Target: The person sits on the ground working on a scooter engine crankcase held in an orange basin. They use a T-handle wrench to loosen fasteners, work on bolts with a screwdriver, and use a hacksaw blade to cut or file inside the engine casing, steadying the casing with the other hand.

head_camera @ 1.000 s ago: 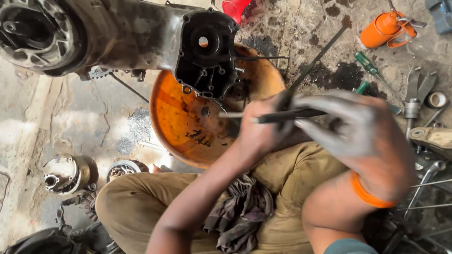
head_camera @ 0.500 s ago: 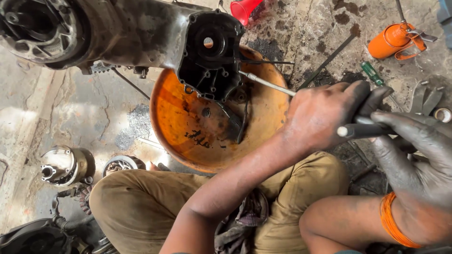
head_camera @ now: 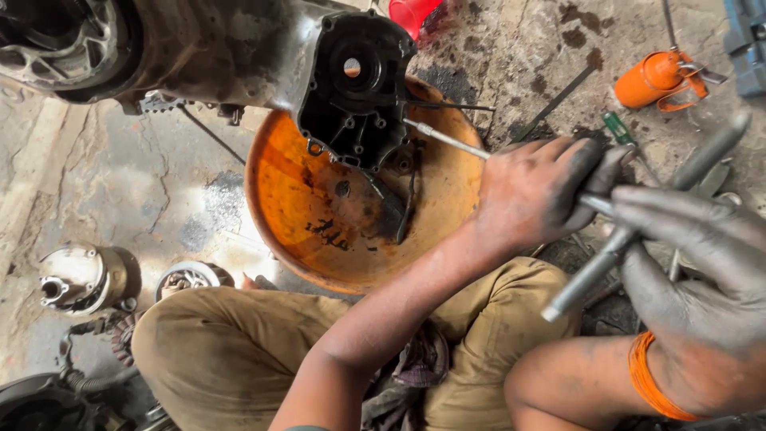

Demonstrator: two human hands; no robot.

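My left hand [head_camera: 542, 191] is closed around a thin steel shaft [head_camera: 447, 140]. The shaft's tip reaches the black, grimy engine case [head_camera: 351, 88], which hangs over an orange metal basin [head_camera: 287, 191]. My right hand [head_camera: 694, 263], greasy and with an orange band at the wrist, grips a thick grey metal bar [head_camera: 590, 275]. That bar crosses the rear end of the shaft just behind my left hand. Whether bar and shaft are one tool I cannot tell. Both hands are above my right knee.
An orange oil can [head_camera: 654, 80], a green-handled screwdriver [head_camera: 618, 128] and a red cup [head_camera: 411, 12] lie on the stained concrete at the back right. Round metal engine parts [head_camera: 80, 275] sit left of my knees. A dirty rag [head_camera: 407, 375] lies in my lap.
Both hands have shifted right and lower in view. The shaft now points up-left with its tip at the engine case. The grey bar has tilted to a diagonal.
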